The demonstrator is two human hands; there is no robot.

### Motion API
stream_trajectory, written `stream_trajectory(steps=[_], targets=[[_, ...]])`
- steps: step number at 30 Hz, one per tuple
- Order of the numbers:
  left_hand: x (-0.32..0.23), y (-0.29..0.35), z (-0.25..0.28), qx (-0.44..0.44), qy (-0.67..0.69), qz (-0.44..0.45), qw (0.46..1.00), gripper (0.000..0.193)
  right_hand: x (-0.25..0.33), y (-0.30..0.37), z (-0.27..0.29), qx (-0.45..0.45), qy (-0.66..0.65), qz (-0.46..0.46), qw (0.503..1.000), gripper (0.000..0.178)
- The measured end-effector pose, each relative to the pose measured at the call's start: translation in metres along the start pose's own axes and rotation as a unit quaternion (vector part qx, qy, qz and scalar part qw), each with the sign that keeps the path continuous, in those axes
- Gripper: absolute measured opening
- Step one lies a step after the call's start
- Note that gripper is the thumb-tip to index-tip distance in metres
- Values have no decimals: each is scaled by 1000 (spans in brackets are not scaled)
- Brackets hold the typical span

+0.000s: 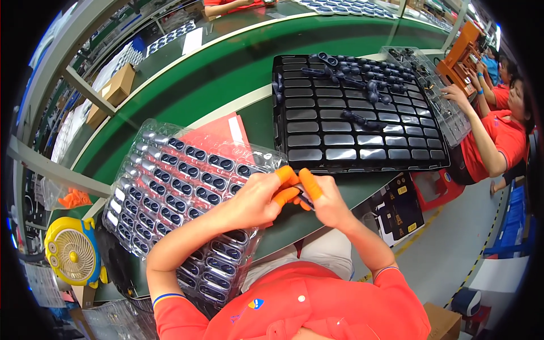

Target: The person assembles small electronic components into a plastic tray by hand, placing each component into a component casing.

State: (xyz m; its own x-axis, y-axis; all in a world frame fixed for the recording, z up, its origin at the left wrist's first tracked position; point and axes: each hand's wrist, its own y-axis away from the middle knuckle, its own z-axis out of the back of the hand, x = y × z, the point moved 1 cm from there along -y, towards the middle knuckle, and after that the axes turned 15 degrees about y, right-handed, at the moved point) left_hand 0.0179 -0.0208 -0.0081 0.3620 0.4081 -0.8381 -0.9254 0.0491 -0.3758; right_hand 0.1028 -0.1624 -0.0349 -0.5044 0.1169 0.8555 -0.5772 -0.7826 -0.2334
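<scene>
My left hand (256, 197) and my right hand (328, 203) meet in front of me, with orange finger cots on several fingertips. Between them they pinch a small dark oblong part (306, 199), mostly hidden by the fingers. Under my left forearm lies a clear plastic tray (148, 126), its pockets filled with rows of dark oval parts, each with two round recesses. Just beyond my right hand sits a black compartment tray (306, 154). Loose dark blue parts (362, 120) are scattered and heaped across its far half.
Red sheets (218, 133) lie beneath the clear tray on the green bench. A yellow fan (72, 251) stands at the left. Behind runs a green conveyor belt (221, 59). At the right, a co-worker in a red shirt (498, 141) reaches toward another clear tray (453, 122).
</scene>
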Motion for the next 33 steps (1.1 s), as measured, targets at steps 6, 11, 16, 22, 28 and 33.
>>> stream_trajectory(steps=[6, 11, 16, 22, 28, 33], targets=[[7, 1, 3, 30, -24, -27, 999, 24, -2, -4, 8, 72, 13, -117, 990, 38], [3, 8, 1, 38, -91, -55, 994, 27, 6, -5, 1, 113, 1, -101, 988, 35], [-1, 2, 3, 2, -48, -42, 998, 28, 5, -8, -1, 105, -34, -105, 988, 38], [-12, -9, 18, -26, 59, 52, 997, 38, 2, -9, 18, -23, -123, -81, 989, 42], [-14, 1, 16, -53, -47, 54, 996, 44, 9, -9, -8, -167, -97, 77, 978, 25], [-4, 31, 84, -32, -204, 46, 977, 43, 2, -19, 18, -208, 147, 41, 966, 38]])
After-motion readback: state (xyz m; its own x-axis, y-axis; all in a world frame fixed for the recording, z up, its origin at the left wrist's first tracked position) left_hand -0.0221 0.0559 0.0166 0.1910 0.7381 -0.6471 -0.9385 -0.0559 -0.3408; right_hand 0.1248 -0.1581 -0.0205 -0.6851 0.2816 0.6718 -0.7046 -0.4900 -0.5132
